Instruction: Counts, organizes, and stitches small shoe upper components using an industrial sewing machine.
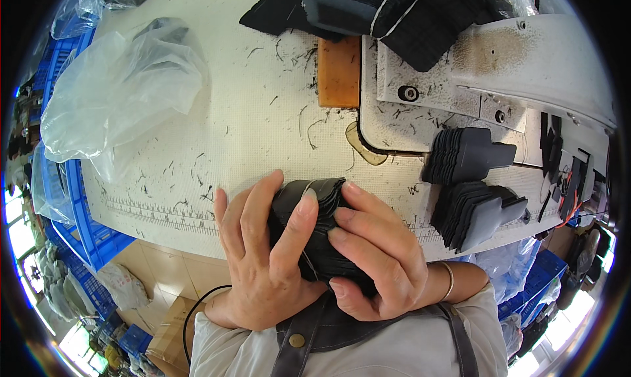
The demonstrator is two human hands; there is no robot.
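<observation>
Black cut pieces of thin flexible sheet material, gathered into one thick stack (314, 236), sit clasped between both hands just above the near edge of the pale worktable (250, 114), close to the chest. Left hand (259, 265) is curled round the stack's left side, fingers reaching over the top and thumb underneath, so it is closed on the bundle. Right hand (374, 259) wraps the right side, fingertips pressing the top face, likewise closed on it; a thin metal bangle (450, 280) circles that wrist. Judgement: pieces look light and pliable, edges fanning slightly, so layers could slide against each other; best grip is across the full thickness at both sides, squeezing evenly, as held now. Count: one stack in hand; individual pieces too many and too overlapped to number. Further out on the right lie two more fanned stacks of dark grey tabbed pieces (467, 155) and (476, 209). Beyond them, one grey-white sewing machine base (526, 62), one orange rectangular block (339, 71), and one large heap of black pieces (407, 16) at the far edge. One crumpled clear plastic bag (118, 94) lies left. Blue plastic crates (85, 226) stand beside the table; number unclear.
</observation>
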